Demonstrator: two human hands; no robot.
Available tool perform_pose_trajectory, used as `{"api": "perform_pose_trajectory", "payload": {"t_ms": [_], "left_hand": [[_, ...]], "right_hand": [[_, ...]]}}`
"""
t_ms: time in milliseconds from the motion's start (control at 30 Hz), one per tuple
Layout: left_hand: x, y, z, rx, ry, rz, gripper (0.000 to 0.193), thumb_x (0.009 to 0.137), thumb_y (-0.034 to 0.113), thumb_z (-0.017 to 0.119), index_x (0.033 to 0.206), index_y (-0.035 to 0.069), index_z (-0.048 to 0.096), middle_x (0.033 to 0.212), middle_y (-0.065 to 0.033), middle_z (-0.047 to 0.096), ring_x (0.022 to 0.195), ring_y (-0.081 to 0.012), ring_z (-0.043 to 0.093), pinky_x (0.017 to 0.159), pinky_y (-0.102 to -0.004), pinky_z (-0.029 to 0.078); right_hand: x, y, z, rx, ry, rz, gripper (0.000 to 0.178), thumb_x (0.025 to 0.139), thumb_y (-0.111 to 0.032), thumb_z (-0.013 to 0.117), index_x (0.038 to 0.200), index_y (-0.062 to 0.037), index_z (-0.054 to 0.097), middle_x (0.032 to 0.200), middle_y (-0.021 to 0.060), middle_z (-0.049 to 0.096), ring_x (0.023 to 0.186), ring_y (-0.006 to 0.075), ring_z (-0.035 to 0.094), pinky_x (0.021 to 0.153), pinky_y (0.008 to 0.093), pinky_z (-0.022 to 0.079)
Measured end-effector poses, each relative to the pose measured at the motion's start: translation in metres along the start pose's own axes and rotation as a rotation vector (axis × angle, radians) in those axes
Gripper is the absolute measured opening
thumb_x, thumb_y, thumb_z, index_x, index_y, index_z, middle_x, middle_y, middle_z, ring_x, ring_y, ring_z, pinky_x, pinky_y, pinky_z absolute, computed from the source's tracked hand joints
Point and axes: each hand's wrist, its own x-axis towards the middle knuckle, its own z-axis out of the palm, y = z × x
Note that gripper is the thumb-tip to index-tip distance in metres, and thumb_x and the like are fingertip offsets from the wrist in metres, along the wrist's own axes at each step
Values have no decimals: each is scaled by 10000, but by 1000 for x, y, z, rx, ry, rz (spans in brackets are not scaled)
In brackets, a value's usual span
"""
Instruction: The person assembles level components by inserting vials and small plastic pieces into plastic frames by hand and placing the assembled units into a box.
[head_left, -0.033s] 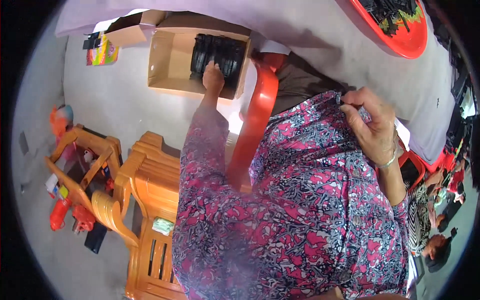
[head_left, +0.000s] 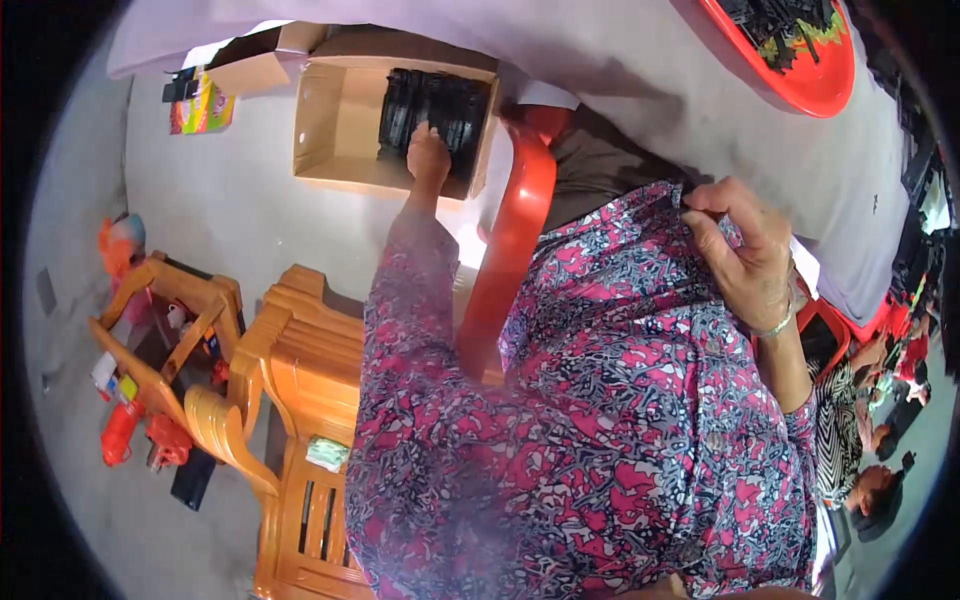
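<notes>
My left hand [head_left: 428, 158] reaches into an open cardboard box [head_left: 338, 178] at the upper middle. Its bent fingers rest against a row of thin black pieces [head_left: 455, 112], packed side by side in the box's right part. Whatever lies under the fingertips is hidden. On the right, my right hand [head_left: 748, 250] is held in front of the patterned shirt [head_left: 620, 350]. Its thumb and forefinger pinch together close to the shirt's edge; what is between them, if anything, is too small to tell.
A red basin [head_left: 800, 85] of black pieces stands on the cloth-covered surface [head_left: 640, 60], upper right. Beside the box is a red plastic stool [head_left: 520, 215]. Wooden chairs [head_left: 285, 345] and red bags [head_left: 122, 430] are at left. Other people [head_left: 870, 490] sit far right.
</notes>
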Motion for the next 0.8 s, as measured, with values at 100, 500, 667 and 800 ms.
{"api": "perform_pose_trajectory", "payload": {"t_ms": [100, 500, 667, 800], "left_hand": [[-1, 11, 4, -23, -125, -147, 352, 1006, 325, 411, 1146, 44, 570, 1074, -245, 631, 986, -435, 616, 843, -494, 495], [-14, 42, 63, -155, -381, -115, 570, 973, 526, 407, 1294, 67, 506, 1260, -251, 555, 1145, -452, 540, 961, -510, 432], [-19, -36, 91, 395, -500, 496, 531, 934, 467, 506, 1322, 104, 492, 1339, -227, 474, 1183, -451, 512, 972, -530, 443], [-12, 38, 87, 151, -506, -91, 616, 857, 455, 604, 1325, 73, 489, 1322, -223, 457, 1180, -467, 496, 962, -538, 445]], "right_hand": [[-1, 3, -2, -7, 10, 53, 121, 807, 17, 669, 923, 2, 638, 834, 107, 644, 716, 222, 632, 662, 296, 494], [3, 13, 4, -2, -54, 57, 84, 816, 24, 628, 899, 9, 626, 834, 122, 632, 748, 271, 632, 688, 329, 503], [-10, 24, -12, 85, -10, 49, 111, 795, -12, 642, 906, -8, 642, 853, 141, 652, 791, 319, 650, 709, 369, 524], [-15, 36, -33, 92, 88, -2, 92, 801, -30, 652, 890, -23, 632, 828, 130, 635, 777, 320, 637, 695, 370, 519]]}}
